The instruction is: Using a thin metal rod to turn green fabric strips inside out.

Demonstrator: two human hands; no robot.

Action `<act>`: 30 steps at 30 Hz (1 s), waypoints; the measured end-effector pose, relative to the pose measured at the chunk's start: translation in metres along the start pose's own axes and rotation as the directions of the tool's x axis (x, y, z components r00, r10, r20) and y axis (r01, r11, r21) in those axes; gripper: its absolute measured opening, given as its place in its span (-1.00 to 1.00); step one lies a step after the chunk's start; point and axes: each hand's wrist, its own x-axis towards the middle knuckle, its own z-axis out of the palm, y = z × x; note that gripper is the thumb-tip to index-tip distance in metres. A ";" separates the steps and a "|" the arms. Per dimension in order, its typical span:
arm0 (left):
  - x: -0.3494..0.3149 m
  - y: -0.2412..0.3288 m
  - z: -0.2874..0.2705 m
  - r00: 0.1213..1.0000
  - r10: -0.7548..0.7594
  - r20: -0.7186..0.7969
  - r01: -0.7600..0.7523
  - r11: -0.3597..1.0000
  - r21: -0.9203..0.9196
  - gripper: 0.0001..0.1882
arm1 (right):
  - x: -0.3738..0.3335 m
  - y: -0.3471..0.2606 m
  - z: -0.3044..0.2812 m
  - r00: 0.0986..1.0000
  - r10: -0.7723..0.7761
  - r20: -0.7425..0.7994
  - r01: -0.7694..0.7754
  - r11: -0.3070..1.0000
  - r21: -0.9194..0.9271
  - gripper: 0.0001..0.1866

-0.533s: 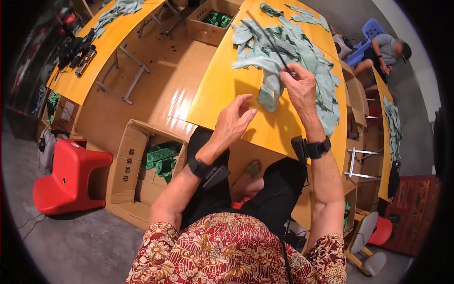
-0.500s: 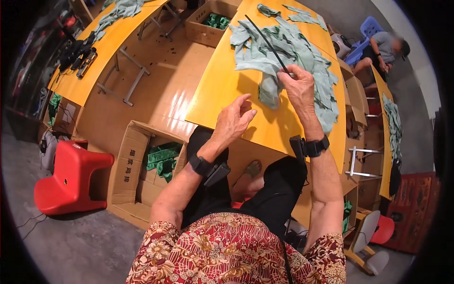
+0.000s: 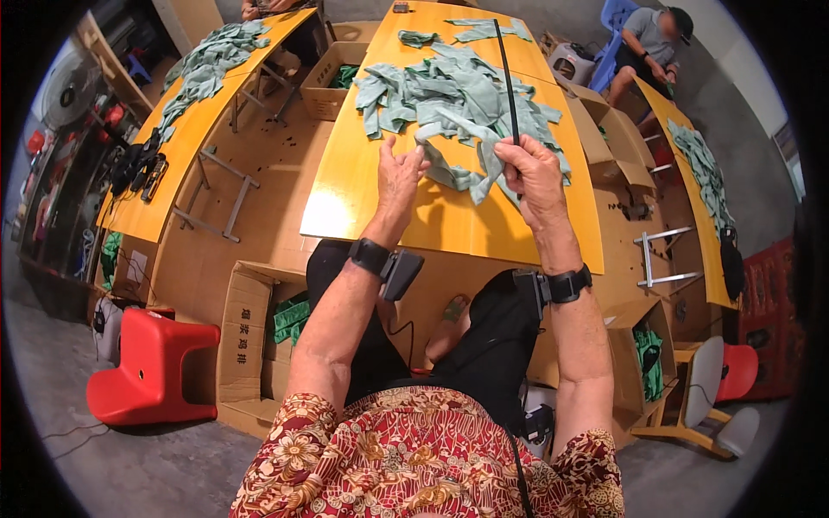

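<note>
My right hand [image 3: 534, 177] is closed round the lower end of a thin black rod [image 3: 506, 78], which points up and away over the table. A pale green cloth piece [image 3: 484, 155] hangs at the same fingers, one end stretching left. My left hand [image 3: 399, 181] has its fingers apart, close to that left end; whether they touch it is hard to see. Beyond both hands a loose pile of pale green cloth pieces [image 3: 458, 86] covers much of the yellow table [image 3: 345, 186].
Cardboard boxes with darker green cloth stand at my left [image 3: 246, 337] and right [image 3: 630, 363]. A red stool [image 3: 147, 367] is at the left. Another yellow table [image 3: 129, 203] bears cloth and black cables. At the far right a seated person [image 3: 648, 47] works at a table.
The view has shifted, showing more of the far room. My left hand has moved up toward the cloth and away from my right hand. The rod now stands more upright.
</note>
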 end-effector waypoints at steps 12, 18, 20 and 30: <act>-0.127 0.035 -0.015 0.926 -0.095 0.367 0.054 0.991 0.121 -0.67 | -0.096 0.018 0.026 0.881 -0.457 0.122 0.440 0.695 -0.569 -0.92; -0.141 0.022 -0.033 0.931 -0.134 0.339 0.207 0.960 -0.188 -0.84 | -0.130 0.033 0.036 0.855 -0.495 0.154 0.515 0.774 -0.370 -0.91; -0.146 0.024 -0.038 0.917 -0.126 0.377 0.233 0.939 -0.253 -0.89 | -0.134 0.030 0.024 0.977 -0.203 0.062 0.212 0.935 -0.283 -0.90; -0.179 0.034 -0.045 0.925 -0.033 0.378 0.044 0.999 -0.022 -0.81 | -0.148 0.032 0.020 0.961 0.170 0.216 -0.241 0.902 0.359 -0.89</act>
